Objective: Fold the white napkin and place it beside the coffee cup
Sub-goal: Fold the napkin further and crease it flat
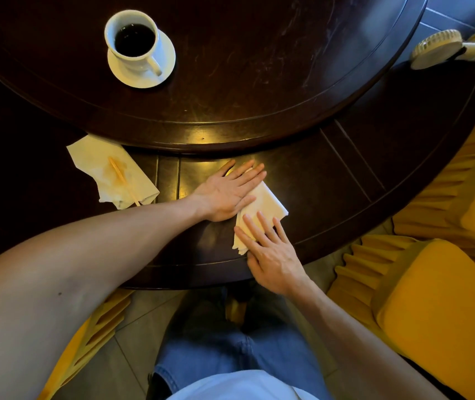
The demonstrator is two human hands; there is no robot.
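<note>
Two bare hands lie flat on a folded white napkin (262, 210) at the near edge of a dark wooden table (331, 180), and I am looking almost straight down on them. Nearest to me are blue jeans (216, 347) and a pale shirt hem, with yellow pleated chair covers (432, 298) to the right and another at the lower left. My right hand (271, 252) comes in from the near right, fingers spread and extended, palm down on the near part of the napkin. My left hand (227, 192) reaches across from the left, also open and flat, pressing the napkin's far left part. Neither hand is gripping; both are simply pressing the paper against the wood, and they sit just beside each other. The napkin shows between them as a folded shape with a corner pointing right. To the left on the same table ring lies a crumpled, stained napkin (109, 171) with a thin wooden stick (123, 180) resting on it. Farther away a raised round turntable (245, 90) carries a white coffee cup (133, 41), full of dark liquid, standing on a white saucer (167, 62), well apart from the folded napkin. At the far right sits a pale ribbed object (435, 49) I cannot identify.
</note>
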